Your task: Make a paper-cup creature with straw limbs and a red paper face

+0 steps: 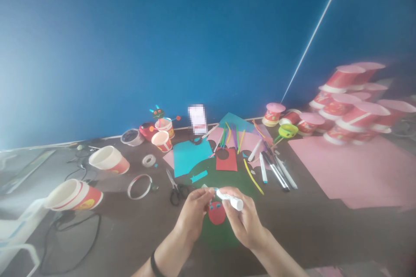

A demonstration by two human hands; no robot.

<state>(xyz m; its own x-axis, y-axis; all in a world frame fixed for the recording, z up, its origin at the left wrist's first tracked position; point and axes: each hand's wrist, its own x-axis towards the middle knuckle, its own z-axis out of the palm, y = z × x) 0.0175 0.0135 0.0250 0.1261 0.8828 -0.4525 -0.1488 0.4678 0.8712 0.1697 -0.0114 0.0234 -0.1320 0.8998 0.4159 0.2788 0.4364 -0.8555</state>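
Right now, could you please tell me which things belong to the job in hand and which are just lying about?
Apparently in use:
white marker, in the right hand
red paper disc
dark green paper

Apparently lying about:
scissors
tape roll
black cable
paper cups

Close at the near side, the head camera looks forward and down over the table point(130, 225) to the blue wall point(208, 34).

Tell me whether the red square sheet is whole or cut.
Cut: the red square sheet has a round opening near its top edge.
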